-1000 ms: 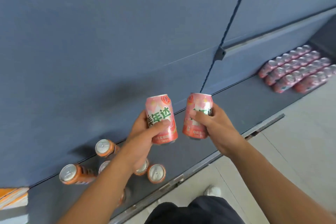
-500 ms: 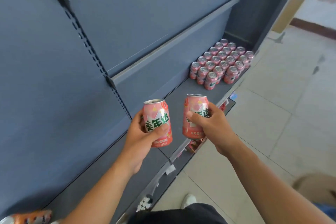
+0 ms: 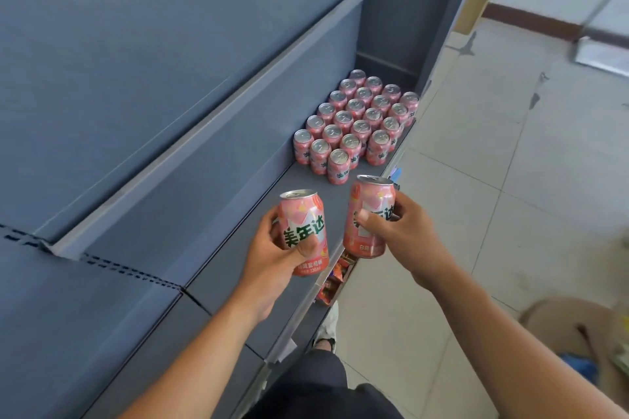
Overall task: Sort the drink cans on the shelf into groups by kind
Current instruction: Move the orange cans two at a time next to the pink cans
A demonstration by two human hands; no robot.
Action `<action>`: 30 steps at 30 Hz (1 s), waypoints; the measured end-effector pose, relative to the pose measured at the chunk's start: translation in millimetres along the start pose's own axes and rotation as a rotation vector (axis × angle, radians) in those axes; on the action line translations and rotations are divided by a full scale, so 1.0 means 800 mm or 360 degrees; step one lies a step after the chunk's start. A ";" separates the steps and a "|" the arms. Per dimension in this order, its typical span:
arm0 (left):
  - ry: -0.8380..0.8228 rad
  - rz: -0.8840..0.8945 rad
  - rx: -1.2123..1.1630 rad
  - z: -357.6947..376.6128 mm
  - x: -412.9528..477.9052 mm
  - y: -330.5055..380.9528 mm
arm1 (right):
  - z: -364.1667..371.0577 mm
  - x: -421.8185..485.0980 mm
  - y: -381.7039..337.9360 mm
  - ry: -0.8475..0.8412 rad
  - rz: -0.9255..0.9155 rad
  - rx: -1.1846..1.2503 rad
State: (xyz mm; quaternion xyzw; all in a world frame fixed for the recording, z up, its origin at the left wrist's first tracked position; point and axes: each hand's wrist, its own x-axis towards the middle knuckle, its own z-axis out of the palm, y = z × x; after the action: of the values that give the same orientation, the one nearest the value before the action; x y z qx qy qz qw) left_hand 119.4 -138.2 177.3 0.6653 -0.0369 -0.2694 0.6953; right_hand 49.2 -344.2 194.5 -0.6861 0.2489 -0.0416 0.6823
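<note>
My left hand grips an upright pink can with green lettering, held above the grey shelf. My right hand grips a second pink can of the same kind, just right of the first and over the shelf's front edge. Further along the shelf stands a tight block of several pink cans in rows, all upright, reaching to the shelf's far end. Both held cans are a short way short of that block.
A higher shelf ledge juts out above the cans. Colourful snack packs show on a lower shelf under the front edge. A tiled floor lies to the right, with a brown stool-like object at lower right.
The view has swung right along the shelf, away from the orange cans. The block of pink cans is now closer and my hands still hold the two pink cans.
</note>
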 end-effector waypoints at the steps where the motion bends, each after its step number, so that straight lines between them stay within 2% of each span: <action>1: -0.0001 -0.0013 -0.0005 0.004 0.019 -0.001 | -0.005 0.017 -0.001 -0.0001 0.0001 -0.0020; 11: 0.0029 -0.0182 -0.0024 0.040 0.189 0.014 | -0.038 0.188 -0.019 -0.0071 0.0069 -0.0203; 17: 0.0207 -0.0279 -0.0025 0.060 0.244 -0.002 | -0.059 0.282 -0.021 -0.0209 0.0116 -0.0402; 25: 0.0632 -0.0448 -0.0023 0.118 0.292 -0.034 | -0.096 0.399 -0.006 -0.0659 0.0182 -0.0640; 30: 0.0736 -0.0548 0.0082 0.169 0.305 -0.061 | -0.118 0.442 0.022 -0.0948 0.0193 -0.0775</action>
State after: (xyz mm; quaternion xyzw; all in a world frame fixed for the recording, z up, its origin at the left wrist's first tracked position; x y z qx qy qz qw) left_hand 256.0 -362.3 71.5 0.7229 0.2292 -0.2235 0.6123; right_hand 314.8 -570.7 83.8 -0.7941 0.0828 0.2601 0.5430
